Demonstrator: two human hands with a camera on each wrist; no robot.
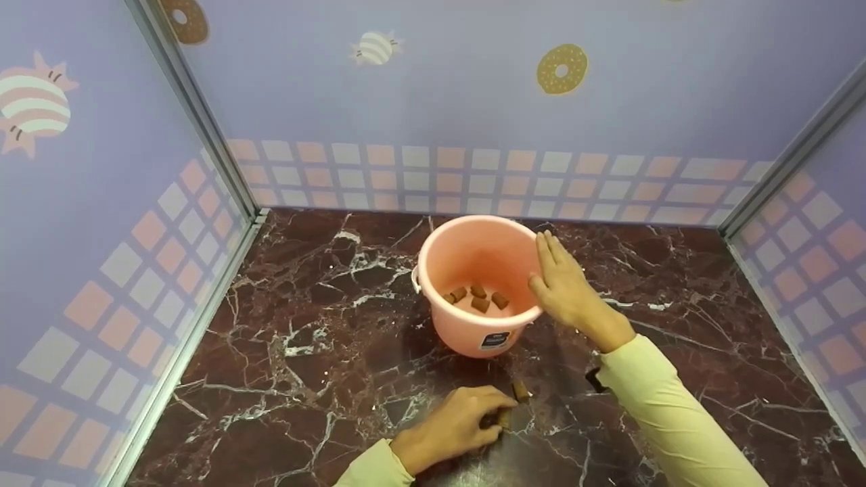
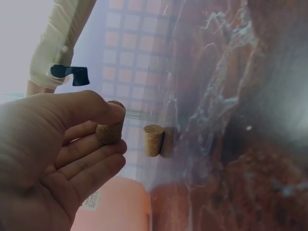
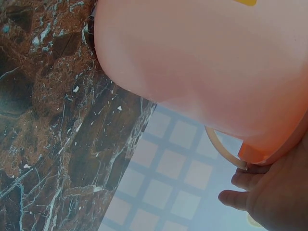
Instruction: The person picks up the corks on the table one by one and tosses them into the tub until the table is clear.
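A pink bucket (image 1: 467, 330) stands upright on the dark marbled tabletop, with several corks (image 1: 480, 304) on its bottom. In front of it my left hand (image 1: 457, 421) pinches a tapered cork (image 2: 111, 129) between thumb and fingers, just above the table. Another cork (image 2: 153, 141) stands on the table beside that hand, close to the bucket's front. My right hand (image 1: 567, 287) rests on the bucket's right rim, fingers straight and thumb over the edge. In the right wrist view the bucket's wall hides part of this hand's contact.
A pale bucket handle (image 3: 222, 147) hangs near my right fingers. Purple panels with pink and white squares (image 1: 450, 179) close off the back and both sides. Metal strips (image 1: 203, 318) run along the panel edges. The bucket carries a dark label (image 1: 496, 339).
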